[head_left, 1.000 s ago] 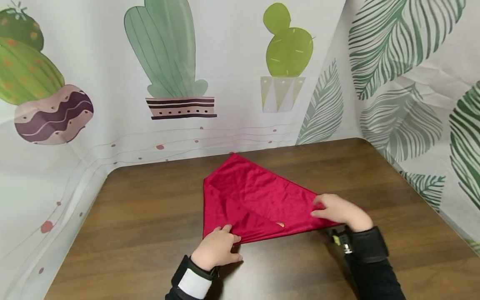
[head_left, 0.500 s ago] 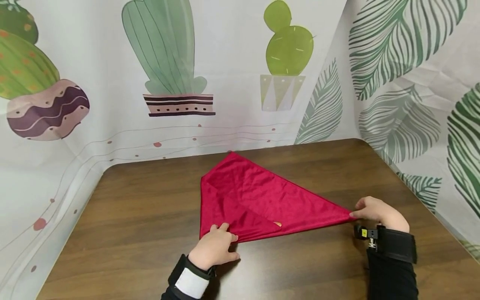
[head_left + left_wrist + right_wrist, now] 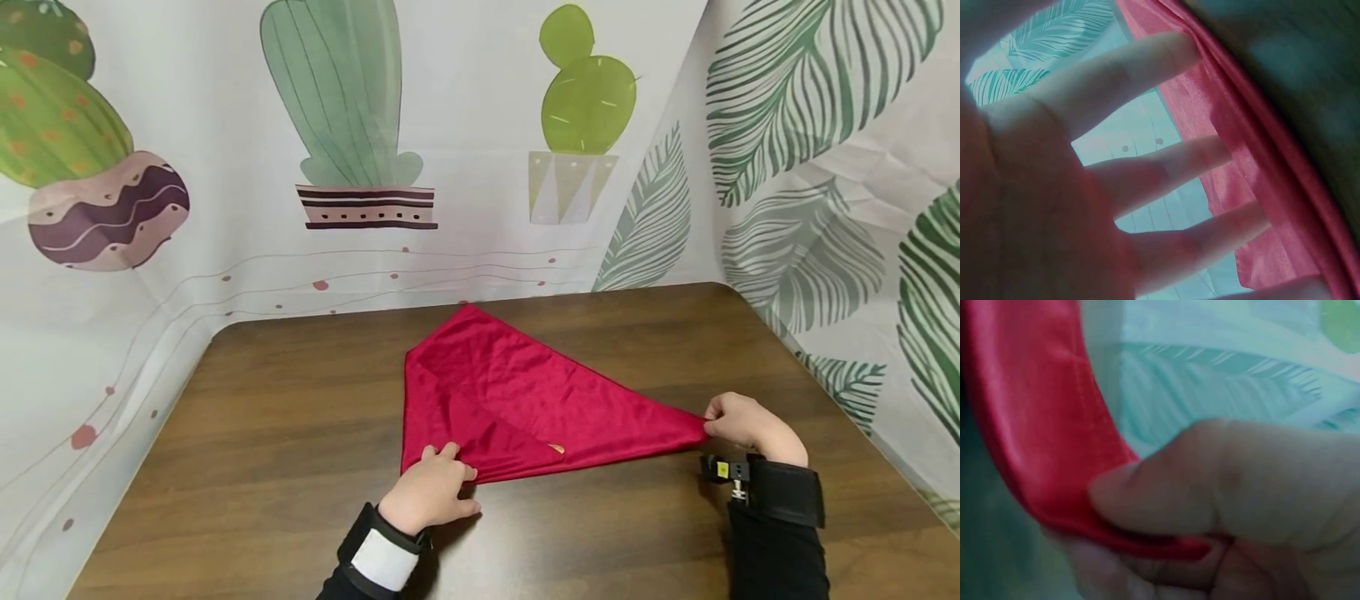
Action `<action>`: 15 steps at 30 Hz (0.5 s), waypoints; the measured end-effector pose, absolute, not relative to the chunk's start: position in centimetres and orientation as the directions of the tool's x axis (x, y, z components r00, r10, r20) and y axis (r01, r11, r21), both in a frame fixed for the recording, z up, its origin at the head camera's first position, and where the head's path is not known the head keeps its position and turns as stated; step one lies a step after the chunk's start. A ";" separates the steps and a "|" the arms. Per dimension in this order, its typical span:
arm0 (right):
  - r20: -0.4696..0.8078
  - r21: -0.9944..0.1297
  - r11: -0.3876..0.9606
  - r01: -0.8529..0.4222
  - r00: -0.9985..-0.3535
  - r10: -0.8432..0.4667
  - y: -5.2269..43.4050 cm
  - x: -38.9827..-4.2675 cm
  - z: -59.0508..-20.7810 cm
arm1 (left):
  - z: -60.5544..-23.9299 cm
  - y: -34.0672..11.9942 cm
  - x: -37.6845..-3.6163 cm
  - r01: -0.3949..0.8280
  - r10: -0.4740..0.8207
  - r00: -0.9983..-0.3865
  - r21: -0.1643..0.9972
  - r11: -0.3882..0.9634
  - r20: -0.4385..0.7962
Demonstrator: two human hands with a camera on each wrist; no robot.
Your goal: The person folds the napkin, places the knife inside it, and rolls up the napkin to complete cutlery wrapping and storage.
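A printed backdrop [image 3: 480, 125] of cacti and green fronds is hanging behind and to both sides of a dark wooden table [image 3: 262, 433], closing it in on three sides. A red cloth [image 3: 517, 400] is lying flat on the middle of the table, folded into a rough triangle — one point is facing the backdrop, one long point is stretching out to the right, and a short straight edge is running down its left side. A small orange mark is showing near its lower fold.

The right hand [image 3: 746, 425] is gripping the cloth's right-hand tip; the right wrist view is showing the thumb and curled fingers [image 3: 1166, 487] pinching the red fabric [image 3: 1035, 437] tightly between them. The left hand [image 3: 431, 492] is resting on the cloth's near left corner, just at the table edge of the fold — its fingers [image 3: 1166, 162] are lying spread and nearly straight, their tips touching the red fabric [image 3: 1254, 162] rather than closing round it. Both wrists are wearing black bands over dark sleeves.
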State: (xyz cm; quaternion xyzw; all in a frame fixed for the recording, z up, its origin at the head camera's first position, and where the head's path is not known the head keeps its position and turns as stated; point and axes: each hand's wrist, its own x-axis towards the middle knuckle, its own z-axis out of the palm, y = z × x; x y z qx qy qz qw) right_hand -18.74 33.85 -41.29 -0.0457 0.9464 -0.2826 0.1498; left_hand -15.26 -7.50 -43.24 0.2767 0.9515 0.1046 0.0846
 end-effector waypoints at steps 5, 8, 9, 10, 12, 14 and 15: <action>-0.035 -0.502 0.855 -0.125 -0.986 -0.165 32.1 -18.3 -39.1 | -43.3 -7.6 -15.4 0.512 0.546 -0.829 0.226 0.828 -0.121; 0.121 -0.481 0.861 -0.166 -0.985 -0.122 30.3 -17.9 -37.6 | -43.2 -7.8 -15.4 0.531 0.559 -0.821 0.205 0.822 -0.118; 0.189 -0.472 0.862 -0.186 -0.976 -0.107 29.6 -17.7 -37.2 | -43.2 -7.8 -15.5 0.539 0.565 -0.819 0.198 0.819 -0.105; 0.255 -0.467 0.861 -0.202 -0.963 -0.088 28.8 -17.7 -37.0 | -43.1 -7.9 -15.5 0.550 0.572 -0.816 0.189 0.813 -0.085; 0.379 -0.475 0.849 -0.231 -0.925 -0.039 27.0 -17.5 -36.7 | -43.0 -7.9 -15.6 0.572 0.582 -0.813 0.177 0.801 -0.008; 0.482 -0.494 0.828 -0.265 -0.876 0.008 25.0 -17.5 -36.6 | -42.8 -7.7 -15.8 0.578 0.569 -0.816 0.178 0.796 0.101; 0.525 -0.506 0.814 -0.285 -0.850 0.028 24.0 -17.4 -36.7 | -42.6 -7.6 -15.8 0.577 0.555 -0.816 0.188 0.795 0.159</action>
